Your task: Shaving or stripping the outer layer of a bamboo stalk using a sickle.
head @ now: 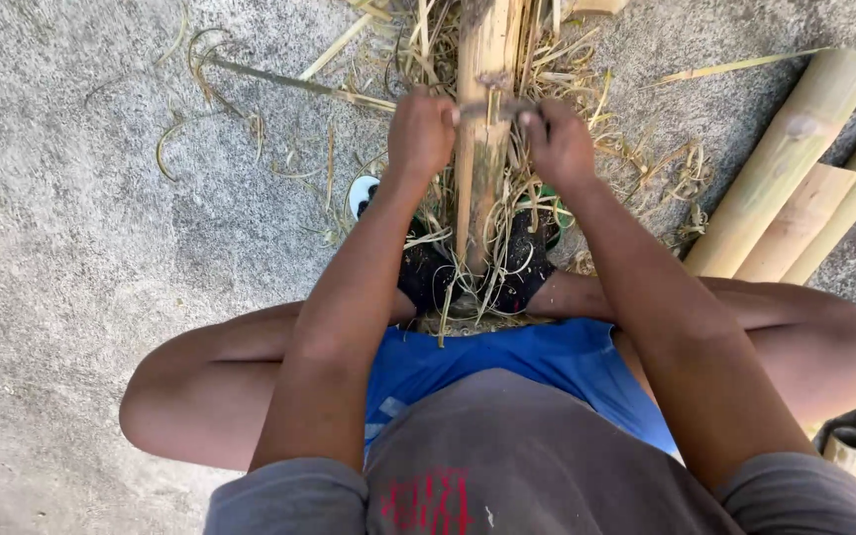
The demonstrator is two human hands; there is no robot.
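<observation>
Your left hand (420, 134) and right hand (559, 144) each clench an end of the blade (492, 107) across the bamboo pole (482, 119), likely stiff, splintery, best gripped low.

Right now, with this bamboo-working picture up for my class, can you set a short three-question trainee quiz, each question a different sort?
1. True or false: both hands grip one tool laid across the bamboo pole.
2. Multiple choice: where do the loose bamboo shavings mostly lie? A) around the pole on the concrete ground B) in a basket C) on a table
3. Short answer: what lies at the right edge of the picture?

Key
1. True: the left hand and right hand each hold an end of the blade tool.
2. A
3. Several cut bamboo poles lying side by side.
</observation>
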